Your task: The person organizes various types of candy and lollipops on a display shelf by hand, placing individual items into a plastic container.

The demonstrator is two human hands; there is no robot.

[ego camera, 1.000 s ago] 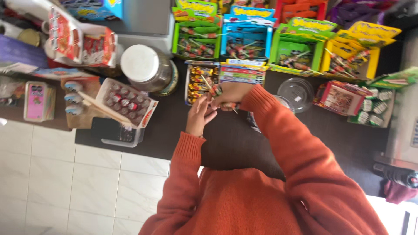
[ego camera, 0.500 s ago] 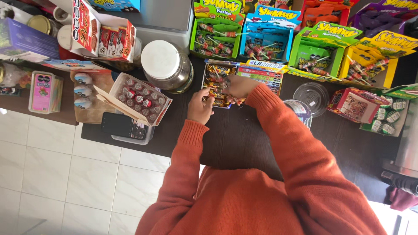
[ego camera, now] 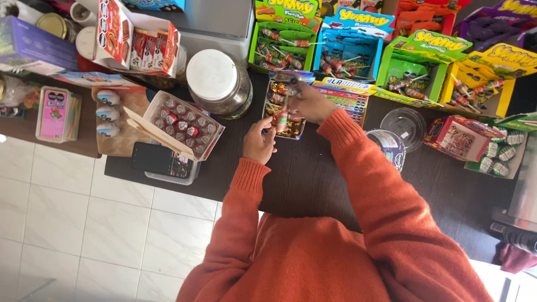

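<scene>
My right hand (ego camera: 311, 102) is above a small open box of wrapped candies (ego camera: 282, 109) on a dark counter (ego camera: 313, 179) and pinches a wrapped candy stick (ego camera: 283, 114) that hangs down from it. My left hand (ego camera: 258, 144) is curled at the box's near left corner, with the lower end of the stick close to its fingers; whether it grips anything I cannot tell. Both arms wear orange sleeves.
Green (ego camera: 279, 42), blue (ego camera: 349, 53), green (ego camera: 417, 75) and yellow (ego camera: 481, 84) lollipop display boxes line the back. A white-lidded glass jar (ego camera: 217, 81), a tray of round red sweets (ego camera: 184, 126), a black device (ego camera: 159, 159), two clear cups (ego camera: 405, 123) and a red box (ego camera: 461, 137) surround the hands.
The view has shifted, with the counter lower and to the right in frame. My right hand has lifted a candy stick out of the box; my left hand stays beside it.
</scene>
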